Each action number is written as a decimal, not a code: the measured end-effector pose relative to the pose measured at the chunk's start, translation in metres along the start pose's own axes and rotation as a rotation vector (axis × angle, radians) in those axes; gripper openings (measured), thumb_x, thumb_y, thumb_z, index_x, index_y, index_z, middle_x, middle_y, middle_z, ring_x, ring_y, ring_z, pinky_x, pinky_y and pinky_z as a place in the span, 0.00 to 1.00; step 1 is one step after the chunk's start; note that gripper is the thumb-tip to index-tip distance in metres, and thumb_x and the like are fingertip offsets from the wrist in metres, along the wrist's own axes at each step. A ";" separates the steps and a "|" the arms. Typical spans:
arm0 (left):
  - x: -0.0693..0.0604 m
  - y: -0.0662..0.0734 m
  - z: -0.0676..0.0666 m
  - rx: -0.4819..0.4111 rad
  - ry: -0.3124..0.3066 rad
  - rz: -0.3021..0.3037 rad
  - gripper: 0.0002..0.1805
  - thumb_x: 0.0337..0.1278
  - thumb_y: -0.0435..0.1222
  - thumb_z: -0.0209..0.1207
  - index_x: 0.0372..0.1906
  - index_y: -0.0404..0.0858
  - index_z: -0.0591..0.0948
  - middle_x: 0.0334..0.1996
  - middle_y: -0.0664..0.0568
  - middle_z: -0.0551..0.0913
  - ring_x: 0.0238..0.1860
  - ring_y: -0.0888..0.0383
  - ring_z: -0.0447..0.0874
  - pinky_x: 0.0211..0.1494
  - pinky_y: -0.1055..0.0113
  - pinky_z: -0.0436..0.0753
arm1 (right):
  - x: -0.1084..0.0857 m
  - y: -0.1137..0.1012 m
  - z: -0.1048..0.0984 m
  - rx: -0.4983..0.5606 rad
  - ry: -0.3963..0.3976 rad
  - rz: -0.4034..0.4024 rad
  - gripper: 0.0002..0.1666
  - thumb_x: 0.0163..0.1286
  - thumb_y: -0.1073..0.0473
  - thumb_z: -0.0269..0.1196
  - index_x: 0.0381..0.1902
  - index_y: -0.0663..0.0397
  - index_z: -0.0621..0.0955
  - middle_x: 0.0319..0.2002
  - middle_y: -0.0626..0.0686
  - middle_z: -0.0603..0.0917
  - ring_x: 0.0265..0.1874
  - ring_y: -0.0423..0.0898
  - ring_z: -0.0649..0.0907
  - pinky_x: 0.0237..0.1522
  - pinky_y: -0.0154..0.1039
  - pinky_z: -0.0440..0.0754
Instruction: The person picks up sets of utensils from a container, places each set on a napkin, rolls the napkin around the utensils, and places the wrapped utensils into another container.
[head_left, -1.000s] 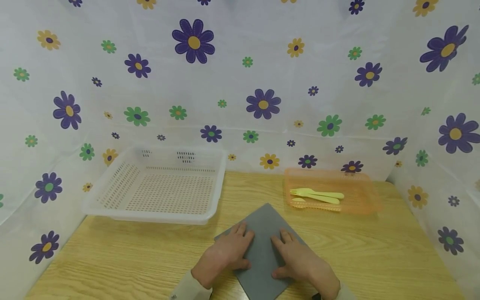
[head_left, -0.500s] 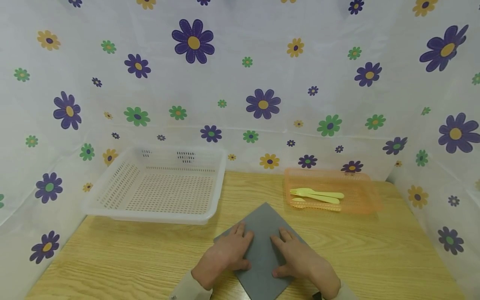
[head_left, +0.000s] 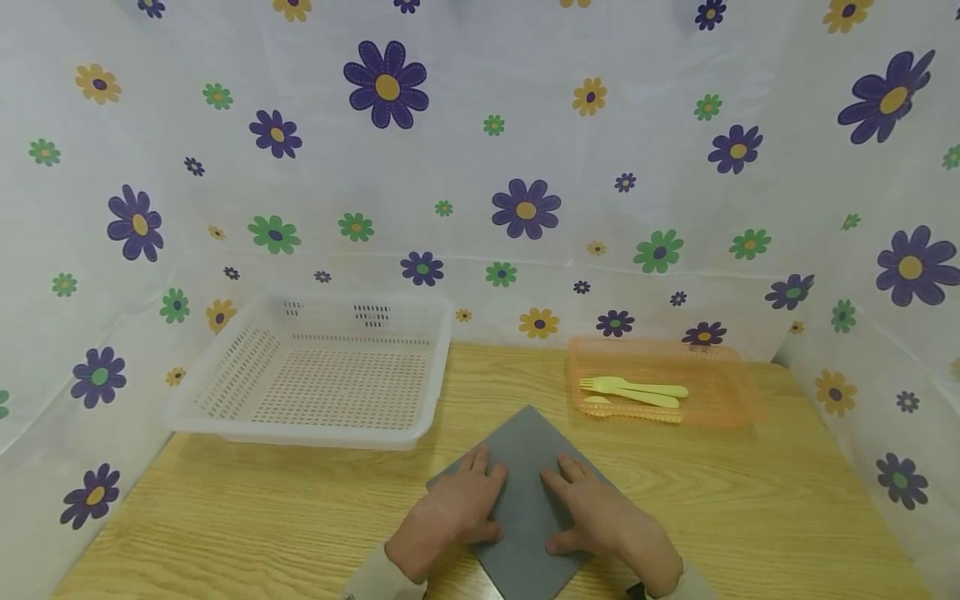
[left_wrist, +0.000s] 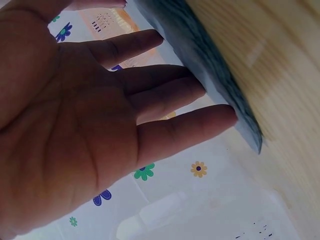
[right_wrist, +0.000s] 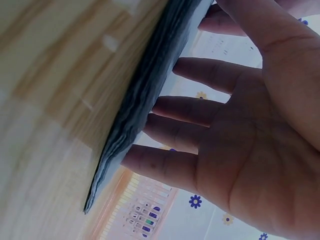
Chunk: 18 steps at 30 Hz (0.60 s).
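A grey, flat stack of sheets or folded cloth (head_left: 528, 500) lies on the table, turned with one corner away from the body. My left hand (head_left: 459, 508) rests on its left part, fingers spread. On its right part rests my right hand (head_left: 600, 512), also with spread fingers. In the left wrist view the left hand's (left_wrist: 100, 110) fingertips touch the top of the grey stack (left_wrist: 225, 90). The right wrist view shows the right hand (right_wrist: 225, 125) touching it the same way, and several thin layers along the stack's edge (right_wrist: 135, 100).
A white perforated basket (head_left: 341, 387) stands at the back left of the wooden table (head_left: 262, 517). At the back right an orange basket (head_left: 716, 392) holds yellow plastic cutlery (head_left: 645, 394). Behind them hangs a white sheet with flowers (head_left: 465, 167).
The grey stack's far corner has shifted very slightly to the left. Both hands have stayed on it in nearly the same place.
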<state>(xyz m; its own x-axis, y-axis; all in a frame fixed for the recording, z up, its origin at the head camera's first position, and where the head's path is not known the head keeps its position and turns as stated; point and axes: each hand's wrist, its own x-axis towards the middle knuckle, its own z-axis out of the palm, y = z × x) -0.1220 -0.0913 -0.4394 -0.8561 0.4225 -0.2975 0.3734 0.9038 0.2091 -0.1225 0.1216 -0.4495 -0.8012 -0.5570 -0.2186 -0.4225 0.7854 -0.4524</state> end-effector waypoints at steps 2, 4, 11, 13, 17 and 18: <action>0.000 0.001 0.000 -0.001 -0.004 -0.005 0.38 0.49 0.48 0.74 0.62 0.36 0.71 0.71 0.31 0.61 0.73 0.37 0.59 0.52 0.44 0.81 | 0.000 0.001 0.000 0.001 0.002 -0.002 0.54 0.51 0.45 0.77 0.69 0.66 0.68 0.72 0.74 0.59 0.72 0.69 0.60 0.67 0.62 0.65; 0.000 0.002 -0.001 0.001 -0.008 -0.011 0.39 0.49 0.48 0.74 0.63 0.36 0.71 0.71 0.30 0.61 0.72 0.37 0.60 0.52 0.44 0.82 | 0.000 0.001 0.000 0.004 0.003 -0.003 0.54 0.51 0.46 0.78 0.69 0.66 0.68 0.72 0.74 0.59 0.72 0.69 0.60 0.67 0.62 0.65; 0.000 0.002 0.000 0.002 -0.017 -0.022 0.39 0.49 0.48 0.74 0.63 0.36 0.71 0.70 0.30 0.61 0.72 0.36 0.60 0.52 0.45 0.82 | 0.001 0.002 0.000 0.005 -0.001 -0.008 0.55 0.51 0.45 0.78 0.70 0.66 0.68 0.72 0.74 0.59 0.71 0.69 0.61 0.66 0.62 0.65; 0.000 0.002 0.000 0.005 -0.014 -0.019 0.39 0.49 0.48 0.74 0.63 0.36 0.71 0.70 0.29 0.61 0.72 0.35 0.60 0.51 0.46 0.82 | 0.001 0.002 0.000 0.004 0.002 -0.012 0.55 0.50 0.46 0.78 0.70 0.66 0.68 0.72 0.74 0.59 0.71 0.69 0.61 0.66 0.62 0.65; -0.001 0.002 0.000 0.006 -0.012 -0.013 0.38 0.49 0.48 0.74 0.61 0.36 0.71 0.69 0.29 0.62 0.72 0.35 0.60 0.50 0.46 0.83 | 0.001 0.003 0.000 0.003 0.016 -0.023 0.56 0.48 0.47 0.79 0.69 0.66 0.69 0.71 0.74 0.60 0.70 0.70 0.63 0.65 0.62 0.66; 0.000 0.002 0.000 0.006 -0.011 -0.013 0.38 0.49 0.48 0.74 0.60 0.36 0.71 0.69 0.29 0.62 0.72 0.35 0.60 0.50 0.46 0.83 | 0.001 0.003 0.000 0.006 0.020 -0.025 0.57 0.47 0.47 0.80 0.69 0.66 0.69 0.71 0.74 0.60 0.70 0.70 0.63 0.65 0.62 0.67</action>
<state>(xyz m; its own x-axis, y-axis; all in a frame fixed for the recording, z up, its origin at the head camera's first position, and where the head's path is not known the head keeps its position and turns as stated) -0.1211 -0.0898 -0.4387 -0.8569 0.4111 -0.3110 0.3640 0.9098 0.1995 -0.1242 0.1233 -0.4510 -0.7989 -0.5708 -0.1895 -0.4402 0.7697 -0.4624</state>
